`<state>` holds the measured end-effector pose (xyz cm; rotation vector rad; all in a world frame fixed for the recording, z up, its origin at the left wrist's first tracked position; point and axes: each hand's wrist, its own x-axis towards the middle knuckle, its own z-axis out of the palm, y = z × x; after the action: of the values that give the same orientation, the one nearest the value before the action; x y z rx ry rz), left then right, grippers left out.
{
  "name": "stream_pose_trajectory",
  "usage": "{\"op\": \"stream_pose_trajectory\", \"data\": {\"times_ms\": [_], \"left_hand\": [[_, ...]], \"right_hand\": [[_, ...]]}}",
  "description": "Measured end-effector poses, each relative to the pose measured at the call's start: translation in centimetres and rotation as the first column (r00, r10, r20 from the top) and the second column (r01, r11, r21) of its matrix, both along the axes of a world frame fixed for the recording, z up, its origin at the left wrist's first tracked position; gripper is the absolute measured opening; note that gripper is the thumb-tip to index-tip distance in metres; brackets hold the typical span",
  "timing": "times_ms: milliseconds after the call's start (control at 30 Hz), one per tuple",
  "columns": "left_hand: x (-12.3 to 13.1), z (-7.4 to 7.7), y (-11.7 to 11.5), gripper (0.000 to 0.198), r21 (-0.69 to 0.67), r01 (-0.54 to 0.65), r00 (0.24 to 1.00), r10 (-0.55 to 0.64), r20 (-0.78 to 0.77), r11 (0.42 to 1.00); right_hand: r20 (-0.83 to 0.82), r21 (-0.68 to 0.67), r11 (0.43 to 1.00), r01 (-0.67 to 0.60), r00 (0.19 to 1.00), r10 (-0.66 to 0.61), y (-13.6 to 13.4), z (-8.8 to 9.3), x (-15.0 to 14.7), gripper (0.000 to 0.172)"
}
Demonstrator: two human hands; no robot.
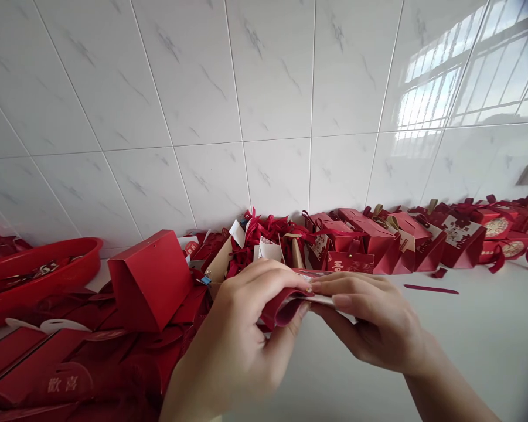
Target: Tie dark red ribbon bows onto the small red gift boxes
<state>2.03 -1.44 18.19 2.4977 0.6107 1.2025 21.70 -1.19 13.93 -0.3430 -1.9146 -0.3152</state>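
A folded piece of dark red card (286, 306), pale on its inner side, is held in the air between both hands. My left hand (250, 328) is closed round its bent end, thumb below and fingers on top. From the right, my right hand (373, 316) pinches the flat, pale-edged end, its fingers laid over the top. The fingertips of both hands nearly meet at the middle. Much of the card is hidden by the fingers. Just behind the hands lies an open box with red ribbons (268, 231) and paper tags in it.
Folded red gift boxes (417, 231) line the tiled wall on the right. At the left, a red box (152, 281) stands among flat red cartons (70, 375), near a red plastic basin (85, 249) with metal pieces. A dark ribbon strip (431, 289) lies on the white table (474, 340).
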Motion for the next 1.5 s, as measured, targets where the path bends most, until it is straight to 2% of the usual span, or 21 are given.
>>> {"op": "stream_pose_trajectory", "data": {"times_ms": [167,367,533,700,933,1000,1200,1367,1500], "left_hand": [[0.1,0.0,0.3,0.022,0.088,0.041,0.999,-0.043,0.014,0.995],[0.5,-0.1,1.0,0.02,0.146,0.068,0.996,-0.075,0.04,0.987],[0.9,0.2,1.6,0.016,0.056,0.089,0.988,-0.095,0.12,0.995],[1.1,0.3,1.7,0.011,0.011,0.09,0.985,-0.09,0.15,0.996],[0.9,0.3,1.6,0.012,0.004,0.071,0.991,-0.071,0.115,0.997],[0.8,0.2,1.7,0.012,0.021,0.058,0.992,-0.06,0.108,0.998],[0.8,0.1,1.9,0.009,0.007,0.033,0.996,-0.033,0.086,0.999],[0.9,0.2,1.9,0.007,-0.013,-0.016,0.996,0.017,0.089,1.0],[1.0,0.2,2.2,0.007,-0.014,-0.02,0.997,0.021,0.078,1.0]], "right_hand": [[-0.038,-0.03,0.999,-0.018,0.999,0.017,-0.1,-0.1,0.0,0.06],[-0.063,-0.056,0.998,0.029,0.997,-0.033,0.2,-0.3,0.3,0.045],[-0.116,-0.137,0.99,-0.024,0.993,0.008,0.1,-0.4,0.5,0.048],[-0.128,-0.139,0.989,-0.038,0.992,0.021,0.1,-0.4,0.5,0.056],[-0.073,-0.255,0.967,0.02,0.997,-0.04,-0.2,-0.1,0.4,0.032],[-0.062,-0.248,0.968,0.048,0.996,-0.065,-0.2,-0.1,0.4,0.029],[-0.054,-0.141,0.988,0.063,0.996,-0.071,0.2,-0.4,0.4,0.041],[-0.042,-0.202,0.978,0.044,0.998,-0.053,0.3,-0.7,0.5,0.045],[-0.039,-0.2,0.98,0.025,0.999,-0.034,0.4,-0.8,0.5,0.054]]}}
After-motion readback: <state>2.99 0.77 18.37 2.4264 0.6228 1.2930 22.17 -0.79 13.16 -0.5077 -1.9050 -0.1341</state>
